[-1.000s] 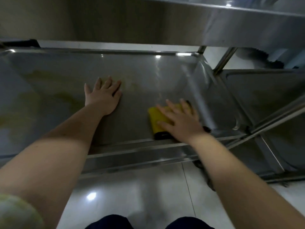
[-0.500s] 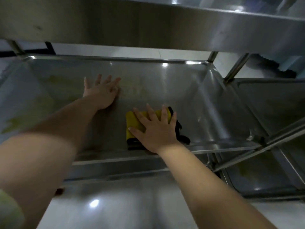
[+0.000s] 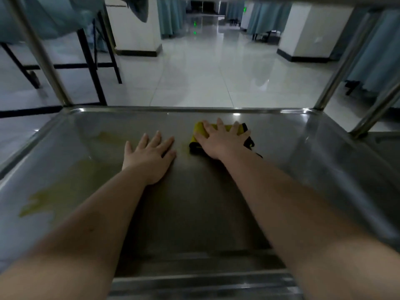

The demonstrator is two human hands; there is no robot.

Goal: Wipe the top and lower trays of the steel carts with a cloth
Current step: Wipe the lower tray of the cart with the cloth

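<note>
tiled floor point(image 3: 205, 72) runs off beyond the cart, seen between its posts. we judge the surface under inspection to be a lower tray point(image 3: 303, 161), since a steel edge crosses overhead.

findings:
- cloth point(image 3: 198, 132): yellow with dark trim, folded, lying on the tray floor right of centre and close to the far rim.
- right hand point(image 3: 220, 141): flat on top of the cloth, fingers straight and spread, pressing and not gripping.
- left hand point(image 3: 149, 156): flat on bare steel just left of the cloth, fingers straight and together, holding nothing. it appears to serve as a brace.
- stain point(image 3: 65, 191): a yellowish film over the left part of the tray, with a fainter patch ahead of the left hand.

change noted: half a second ago the cloth sat by the near lip; it is now by the far rim, so the right hand has pushed one stroke away across the tray. the left hand has kept its place beside the stroke.

assessment: the centre-right lane has had a pass. the left part is unwiped and its film is plain to see, so this tray is only partly done. we expect the next strokes to be needed leftward, where the bracing hand will have to give way.
</note>
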